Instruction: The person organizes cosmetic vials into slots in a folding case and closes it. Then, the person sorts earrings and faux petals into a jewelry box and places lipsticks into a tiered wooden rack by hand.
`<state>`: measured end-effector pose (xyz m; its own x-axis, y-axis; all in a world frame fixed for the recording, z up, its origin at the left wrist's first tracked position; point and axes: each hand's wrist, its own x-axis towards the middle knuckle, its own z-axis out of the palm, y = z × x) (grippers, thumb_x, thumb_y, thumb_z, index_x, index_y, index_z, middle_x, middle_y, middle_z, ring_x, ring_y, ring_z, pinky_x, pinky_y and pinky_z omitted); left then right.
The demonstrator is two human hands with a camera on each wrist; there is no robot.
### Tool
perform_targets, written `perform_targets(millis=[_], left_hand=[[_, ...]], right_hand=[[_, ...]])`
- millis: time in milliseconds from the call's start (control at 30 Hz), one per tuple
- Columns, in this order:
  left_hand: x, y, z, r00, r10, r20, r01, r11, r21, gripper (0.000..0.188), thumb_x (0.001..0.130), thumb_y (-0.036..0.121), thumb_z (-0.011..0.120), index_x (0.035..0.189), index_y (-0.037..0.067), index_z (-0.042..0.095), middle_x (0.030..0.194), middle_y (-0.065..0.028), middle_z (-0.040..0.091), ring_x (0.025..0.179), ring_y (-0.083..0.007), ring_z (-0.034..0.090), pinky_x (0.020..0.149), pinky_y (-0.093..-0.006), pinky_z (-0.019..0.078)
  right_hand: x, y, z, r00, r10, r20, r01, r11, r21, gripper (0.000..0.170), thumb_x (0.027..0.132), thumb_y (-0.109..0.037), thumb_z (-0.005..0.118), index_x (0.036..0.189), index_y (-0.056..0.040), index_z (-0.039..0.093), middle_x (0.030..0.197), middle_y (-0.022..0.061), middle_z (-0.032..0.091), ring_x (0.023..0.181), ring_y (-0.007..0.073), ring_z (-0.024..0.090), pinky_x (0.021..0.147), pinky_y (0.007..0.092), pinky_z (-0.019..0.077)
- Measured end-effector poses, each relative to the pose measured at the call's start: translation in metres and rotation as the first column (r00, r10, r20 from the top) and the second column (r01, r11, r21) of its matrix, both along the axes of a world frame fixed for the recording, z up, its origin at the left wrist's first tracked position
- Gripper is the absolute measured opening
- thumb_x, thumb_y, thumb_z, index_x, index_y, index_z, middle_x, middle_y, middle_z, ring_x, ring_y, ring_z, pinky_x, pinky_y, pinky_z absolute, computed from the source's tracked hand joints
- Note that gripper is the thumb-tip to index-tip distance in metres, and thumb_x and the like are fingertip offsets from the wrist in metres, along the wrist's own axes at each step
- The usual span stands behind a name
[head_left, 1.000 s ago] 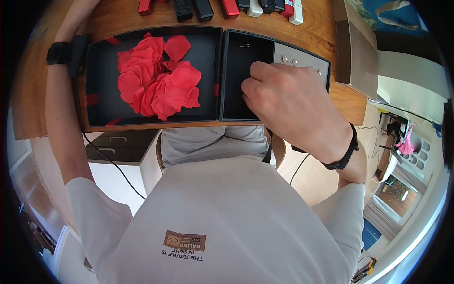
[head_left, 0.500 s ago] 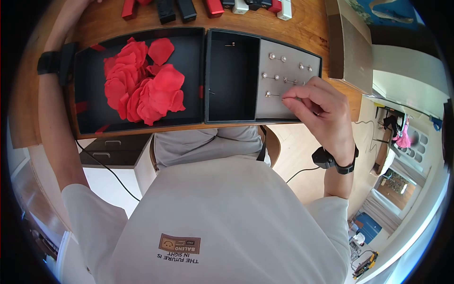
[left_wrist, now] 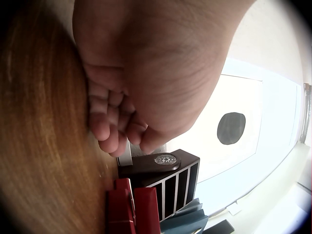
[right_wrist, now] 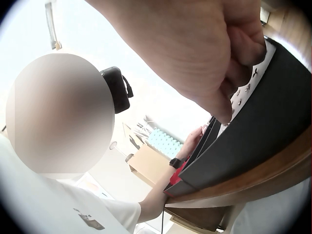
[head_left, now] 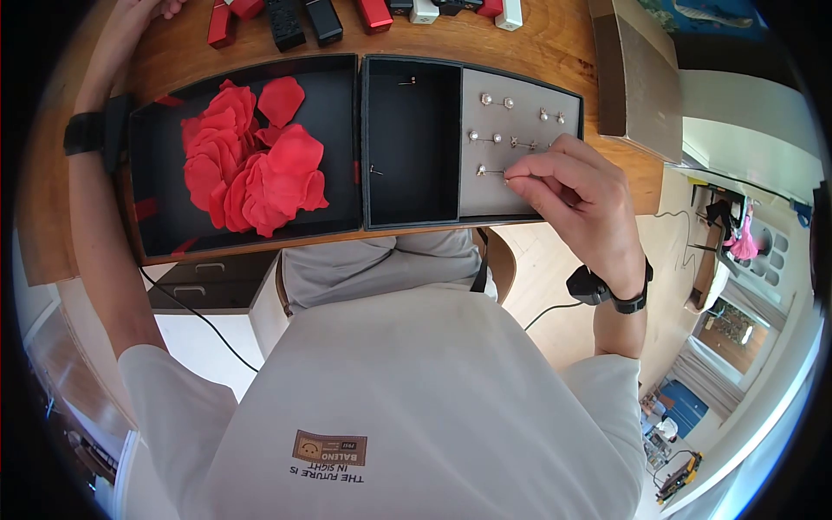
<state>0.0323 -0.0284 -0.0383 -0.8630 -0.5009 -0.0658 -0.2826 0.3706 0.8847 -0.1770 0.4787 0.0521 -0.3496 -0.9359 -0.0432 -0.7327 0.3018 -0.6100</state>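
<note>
On the grey panel (head_left: 483,198) at the right end of a box on a wooden table (head_left: 555,35), your right hand (head_left: 589,204) works at the lowest visible row of studs, thumb and forefinger pinched together just beside a pearl-topped earring (head_left: 482,171). The grip looks firm on something tiny, probably that stud's partner, though your fingertips hide nearly all of it. Your left hand (left_wrist: 141,92) lies on the table with nothing in it, fingers loosely bent.

Setting out the jewellery appears well advanced. Four pairs — the upper-left pair (head_left: 497,101) among them — sit on the panel, and the fifth looks to be in the making under your fingers; your hand may cover others. Left over in the black compartment (head_left: 412,143) next to the panel are two small pieces: a gold-tipped stud (head_left: 412,81) by the far wall and a second stud (head_left: 375,170) by the left wall. Both presumably await their turn.

The visible earring in the lowest row lies with its head toward your left and its pin running right, toward your fingertips; its long axis goes across the panel, roughly along the box's near edge. Which way the pinched piece points cannot be told.
</note>
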Motion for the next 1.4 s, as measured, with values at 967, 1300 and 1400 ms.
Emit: perform_targets(millis=[967,1300,1400], left_hand=[[-0.015,0.049,0.036,0.99,0.144,-0.012,-0.144,0.984,-0.104,0.031,0.11,0.026,0.058,0.083,0.011,0.061,0.073,0.0013,0.062,0.064,-0.0061,0.056,0.062,-0.0214,0.0453],[0.005,-0.021,-0.013,1.0,0.002,0.016,-0.002,1.0,-0.009,0.034,0.111,0.041,0.052,0.091,0.014,0.056,0.087,0.008,0.049,0.081,-0.0023,0.044,0.08,-0.0195,0.0373],[0.003,-0.014,-0.008,1.0,-0.002,0.021,0.003,1.0,-0.019,0.034,0.111,0.041,0.052,0.091,0.014,0.056,0.087,0.0079,0.049,0.081,-0.0023,0.044,0.081,-0.0196,0.0373]], right_hand=[[-0.01,-0.001,-0.007,0.963,0.152,-0.223,-0.177,0.979,-0.101,0.02,0.08,-0.002,0.084,0.098,-0.0087,0.082,0.079,0.0034,0.062,0.065,0.0178,0.061,0.056,0.0309,0.0499],[-0.005,-0.001,-0.007,0.981,0.063,-0.186,-0.083,0.991,-0.101,0.017,0.082,-0.004,0.084,0.098,-0.0095,0.082,0.078,0.0031,0.063,0.061,0.0163,0.059,0.054,0.0293,0.048],[-0.006,0.0,-0.01,0.983,0.063,-0.175,-0.084,0.99,-0.115,0.017,0.081,-0.003,0.084,0.097,-0.0092,0.082,0.078,0.0033,0.063,0.061,0.0165,0.059,0.054,0.0294,0.048]])
